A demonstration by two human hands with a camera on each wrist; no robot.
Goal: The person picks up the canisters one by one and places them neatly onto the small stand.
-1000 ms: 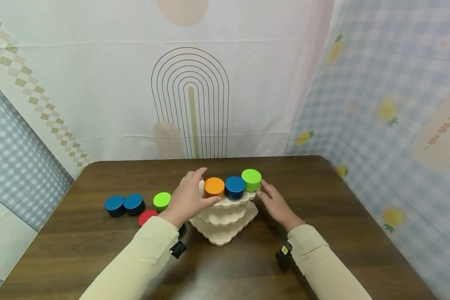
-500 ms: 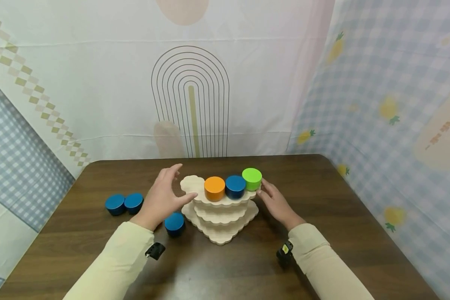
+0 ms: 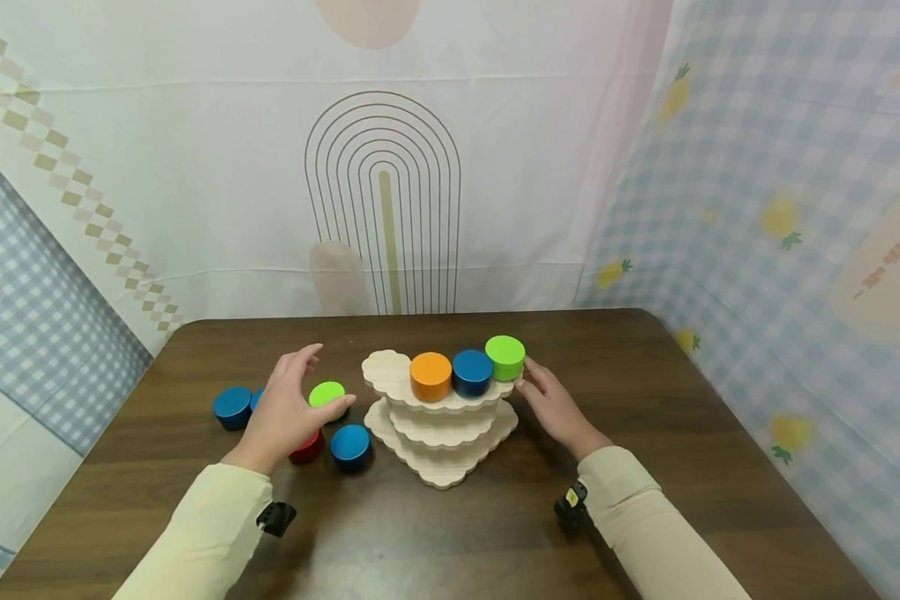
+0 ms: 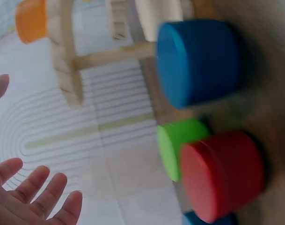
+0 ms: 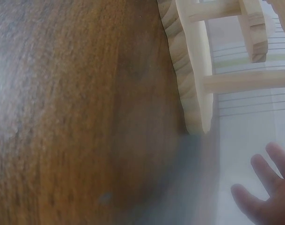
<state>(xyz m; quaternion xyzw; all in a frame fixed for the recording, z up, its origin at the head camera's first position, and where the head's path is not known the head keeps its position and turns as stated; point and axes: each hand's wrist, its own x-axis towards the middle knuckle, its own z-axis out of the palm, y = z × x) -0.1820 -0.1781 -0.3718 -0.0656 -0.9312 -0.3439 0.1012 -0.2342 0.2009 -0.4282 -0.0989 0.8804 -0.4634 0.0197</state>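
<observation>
A pale wooden tiered stand [image 3: 441,458] with scalloped shelves stands in mid-table. On its top shelf sit an orange cylinder [image 3: 431,377], a blue cylinder [image 3: 472,373] and a green cylinder [image 3: 505,358] in a row. My left hand [image 3: 279,418] hovers left of the stand, thumb and fingers spread apart, nothing between them. Beneath and around it lie a second green cylinder [image 3: 326,394], a red cylinder [image 4: 226,176] and another blue cylinder [image 3: 351,447]. My right hand [image 3: 558,412] is at the stand's right side, fingertips right by the top shelf's edge and the green cylinder, fingers relaxed.
Two further blue cylinders stand at the left, the nearer one [image 3: 232,407] whole and the other partly behind my left hand. The dark wooden table [image 3: 450,550] ends at a printed cloth backdrop [image 3: 525,192].
My left hand has drawn back leftward from beside the orange cylinder on the top shelf to over the loose cylinders. The right hand has stayed at the stand's right side.
</observation>
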